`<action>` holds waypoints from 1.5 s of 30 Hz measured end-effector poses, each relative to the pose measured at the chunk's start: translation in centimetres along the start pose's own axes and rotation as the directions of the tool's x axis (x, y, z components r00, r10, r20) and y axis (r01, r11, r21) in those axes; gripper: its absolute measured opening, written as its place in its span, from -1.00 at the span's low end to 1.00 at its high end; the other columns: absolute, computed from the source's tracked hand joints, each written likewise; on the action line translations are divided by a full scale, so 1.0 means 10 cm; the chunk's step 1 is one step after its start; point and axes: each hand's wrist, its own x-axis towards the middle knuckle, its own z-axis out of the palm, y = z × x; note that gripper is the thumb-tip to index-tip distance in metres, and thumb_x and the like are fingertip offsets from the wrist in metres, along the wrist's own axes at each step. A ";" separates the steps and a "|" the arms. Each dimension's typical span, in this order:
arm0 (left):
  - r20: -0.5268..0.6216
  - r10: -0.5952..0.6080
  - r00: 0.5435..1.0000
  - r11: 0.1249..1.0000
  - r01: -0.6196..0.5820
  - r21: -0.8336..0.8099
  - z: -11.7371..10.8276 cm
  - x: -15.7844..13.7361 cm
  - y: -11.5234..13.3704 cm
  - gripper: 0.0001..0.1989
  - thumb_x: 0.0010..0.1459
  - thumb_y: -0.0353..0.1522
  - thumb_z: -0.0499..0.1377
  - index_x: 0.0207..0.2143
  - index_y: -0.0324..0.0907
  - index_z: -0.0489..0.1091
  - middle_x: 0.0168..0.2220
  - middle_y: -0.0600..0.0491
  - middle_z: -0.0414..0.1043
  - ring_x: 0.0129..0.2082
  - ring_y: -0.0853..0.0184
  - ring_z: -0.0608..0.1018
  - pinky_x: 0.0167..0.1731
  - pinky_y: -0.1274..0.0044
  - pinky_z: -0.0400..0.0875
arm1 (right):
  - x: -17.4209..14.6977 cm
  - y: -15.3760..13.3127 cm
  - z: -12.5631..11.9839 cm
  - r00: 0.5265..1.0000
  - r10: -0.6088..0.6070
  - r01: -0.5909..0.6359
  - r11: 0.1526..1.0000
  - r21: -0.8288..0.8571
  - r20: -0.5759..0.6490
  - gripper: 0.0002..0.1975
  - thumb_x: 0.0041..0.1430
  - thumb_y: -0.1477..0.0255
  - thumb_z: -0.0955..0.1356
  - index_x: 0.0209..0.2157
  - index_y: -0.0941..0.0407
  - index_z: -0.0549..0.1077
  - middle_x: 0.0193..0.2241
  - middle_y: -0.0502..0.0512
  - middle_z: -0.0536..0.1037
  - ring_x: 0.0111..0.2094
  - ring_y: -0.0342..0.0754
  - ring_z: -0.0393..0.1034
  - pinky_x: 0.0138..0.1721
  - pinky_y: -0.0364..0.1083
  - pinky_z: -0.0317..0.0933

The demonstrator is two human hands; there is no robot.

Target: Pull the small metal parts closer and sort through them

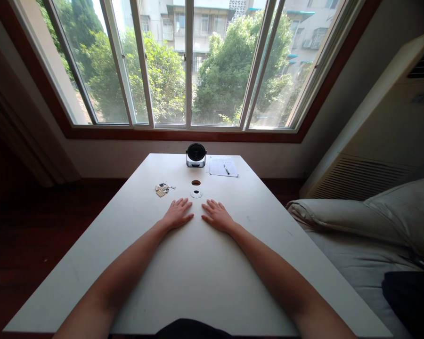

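Head cam: left hand (177, 214) and right hand (217, 216) lie flat and open mid-bench (134, 263), holding nothing. Small pile of parts (162, 189) sits untouched toward the left edge, white ring (196, 193) just beyond the fingertips. Nothing started yet, I'd say.

Both hands are lying flat, palms down, on the table (254, 263), side by side near its middle: the left hand (177, 214) to the left, the right hand (217, 216) just beside it, a narrow gap between them. Just beyond the fingertips a round cable grommet cap (196, 193) is lying on the tabletop, and directly behind it the cable hole (196, 182) is sitting. To the left of the cap a cluster of small parts (162, 189) is lying. At the far edge a small desk fan (196, 155) is standing, with a sheet of paper (222, 167) lying just to its right and a pen (226, 169) resting on that sheet. Behind the table the window (189, 66) is spanning the wall; to the right a bed with a pillow (367, 212) is standing alongside.
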 end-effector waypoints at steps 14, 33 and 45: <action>0.006 0.003 1.000 1.000 -0.003 0.007 0.04 0.02 -0.03 -0.35 0.27 0.04 -0.07 0.33 0.00 0.09 0.42 -0.02 -0.08 0.40 0.06 -0.03 0.33 0.13 -0.17 | -0.01 0.02 0.00 1.000 -0.012 0.012 1.000 0.012 -0.003 -0.32 0.33 -0.04 0.12 0.37 -0.05 0.07 0.41 0.09 -0.09 0.40 0.15 -0.26 0.34 0.16 -0.36; -0.024 0.026 0.999 0.999 -0.025 0.029 0.13 0.06 -0.10 -0.35 0.28 0.06 -0.11 0.33 0.03 0.09 0.42 0.00 -0.08 0.40 0.05 -0.03 0.33 0.12 -0.13 | 0.00 0.01 -0.01 0.999 -0.016 0.017 1.000 0.010 -0.038 -0.36 0.34 0.01 0.15 0.35 -0.03 0.12 0.39 0.12 -0.03 0.40 0.14 -0.22 0.34 0.16 -0.33; -0.033 0.035 0.999 0.999 -0.034 0.008 0.14 0.06 -0.12 -0.35 0.28 0.06 -0.10 0.33 0.02 0.10 0.41 -0.03 -0.06 0.40 0.04 -0.01 0.32 0.10 -0.13 | 0.00 0.04 0.02 0.998 -0.028 0.029 0.999 0.015 -0.052 -0.37 0.34 0.02 0.17 0.34 -0.03 0.13 0.39 0.15 -0.01 0.39 0.14 -0.20 0.34 0.17 -0.31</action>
